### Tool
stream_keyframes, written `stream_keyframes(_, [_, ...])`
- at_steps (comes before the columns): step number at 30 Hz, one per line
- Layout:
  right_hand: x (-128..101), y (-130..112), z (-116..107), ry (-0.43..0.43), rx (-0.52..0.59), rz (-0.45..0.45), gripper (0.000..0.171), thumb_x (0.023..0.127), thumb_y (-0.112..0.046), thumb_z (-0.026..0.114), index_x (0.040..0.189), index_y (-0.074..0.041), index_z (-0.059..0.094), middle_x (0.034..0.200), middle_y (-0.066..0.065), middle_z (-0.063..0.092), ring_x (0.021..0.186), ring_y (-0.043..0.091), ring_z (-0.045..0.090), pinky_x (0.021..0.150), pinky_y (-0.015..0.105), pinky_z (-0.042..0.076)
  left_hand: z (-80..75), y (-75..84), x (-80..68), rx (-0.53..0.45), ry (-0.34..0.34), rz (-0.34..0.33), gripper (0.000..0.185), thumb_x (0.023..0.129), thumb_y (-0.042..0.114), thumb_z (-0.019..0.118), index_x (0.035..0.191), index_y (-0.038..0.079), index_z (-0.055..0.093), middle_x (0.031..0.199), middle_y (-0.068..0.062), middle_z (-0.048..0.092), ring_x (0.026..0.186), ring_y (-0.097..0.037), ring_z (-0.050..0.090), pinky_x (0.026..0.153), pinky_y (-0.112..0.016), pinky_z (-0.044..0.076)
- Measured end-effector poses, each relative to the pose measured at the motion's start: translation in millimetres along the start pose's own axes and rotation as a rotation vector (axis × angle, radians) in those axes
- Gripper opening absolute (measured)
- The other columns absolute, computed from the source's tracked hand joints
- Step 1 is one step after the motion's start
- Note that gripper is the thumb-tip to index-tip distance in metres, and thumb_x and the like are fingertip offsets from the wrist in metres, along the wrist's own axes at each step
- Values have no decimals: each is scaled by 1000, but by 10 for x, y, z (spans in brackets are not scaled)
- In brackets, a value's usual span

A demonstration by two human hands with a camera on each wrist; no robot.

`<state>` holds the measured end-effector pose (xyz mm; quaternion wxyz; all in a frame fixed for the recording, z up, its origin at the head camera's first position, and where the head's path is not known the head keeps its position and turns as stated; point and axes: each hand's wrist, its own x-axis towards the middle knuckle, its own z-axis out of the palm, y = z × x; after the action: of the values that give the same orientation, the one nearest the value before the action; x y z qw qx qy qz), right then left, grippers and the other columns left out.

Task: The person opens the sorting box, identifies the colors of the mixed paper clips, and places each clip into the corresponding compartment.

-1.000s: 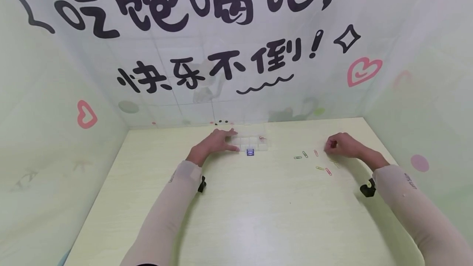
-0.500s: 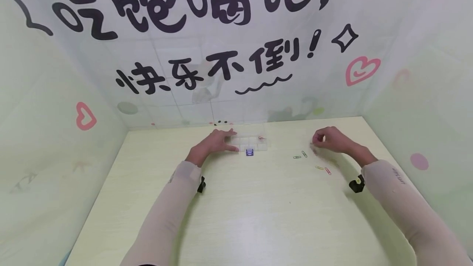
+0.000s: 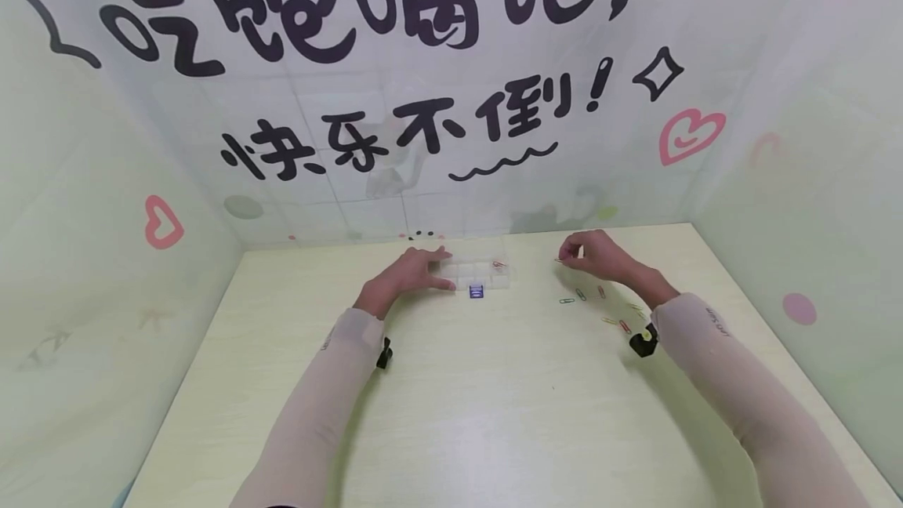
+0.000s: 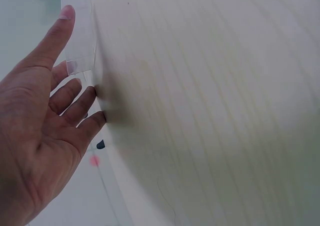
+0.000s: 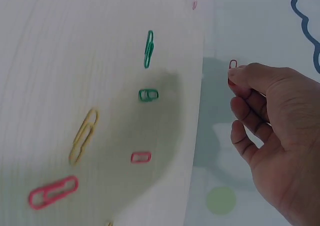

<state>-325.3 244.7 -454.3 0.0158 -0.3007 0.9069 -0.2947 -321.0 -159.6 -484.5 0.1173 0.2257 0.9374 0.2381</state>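
My left hand [image 3: 412,271] is at the left end of a clear plastic compartment box [image 3: 463,270], thumb along its front side and index finger at the back. In the left wrist view, the other fingers hang loosely behind the box's end. A small red paper clip [image 5: 232,64] is pinched between the thumb and index finger of my right hand [image 3: 591,249], raised above the table right of the box. Red paper clips [image 3: 498,264] lie in a right-hand compartment. Loose on the table are green clips [image 5: 148,95], red clips [image 5: 53,192] and yellow clips [image 5: 83,136].
A blue-and-white label [image 3: 476,292] sits at the box's front edge. The pale wooden table [image 3: 451,414] meets a printed back curtain [image 3: 339,210] just behind the box, with side curtains left and right.
My right hand has moved left from beyond the loose clips toward the box, and the pinched red paper clip now shows at its fingertips. The left hand keeps its place at the box.
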Motion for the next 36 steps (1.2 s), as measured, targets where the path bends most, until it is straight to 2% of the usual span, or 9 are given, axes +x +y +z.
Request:
stream_keyframes(9, [273, -239, 182, 14, 25, -33, 5, 95, -1, 75, 98, 4, 76, 91, 8, 74, 86, 21, 65, 76, 35, 52, -12, 8, -1, -4, -1, -6, 85, 89, 45, 85, 156, 6, 52, 165, -17, 38, 157, -35, 31, 129, -46, 30])
stream_keyframes(22, [601, -438, 491, 8, 36, -62, 6, 95, 1, 73, 98, 1, 78, 93, 9, 76, 90, 24, 68, 86, 46, 59, -1, -2, 7, -18, -1, -15, 86, 88, 46, 86, 156, 6, 52, 165, -16, 38, 157, -34, 31, 128, -46, 30])
stream_keyframes(28, [692, -510, 610, 17, 40, -73, 5, 94, 0, 73, 97, 2, 78, 91, 8, 75, 87, 23, 67, 83, 41, 58, 1, 0, 2, -19, -5, -18, 86, 89, 46, 85, 157, 7, 51, 166, -16, 37, 157, -34, 31, 129, -46, 29])
stream_keyframes(36, [741, -546, 702, -17, 19, 3, 6, 95, -5, 77, 98, 0, 78, 92, 8, 76, 86, 20, 66, 82, 37, 57, -6, -3, 10, -5, -12, -13, 85, 89, 47, 85, 157, 8, 51, 166, -15, 37, 157, -35, 32, 129, -47, 29])
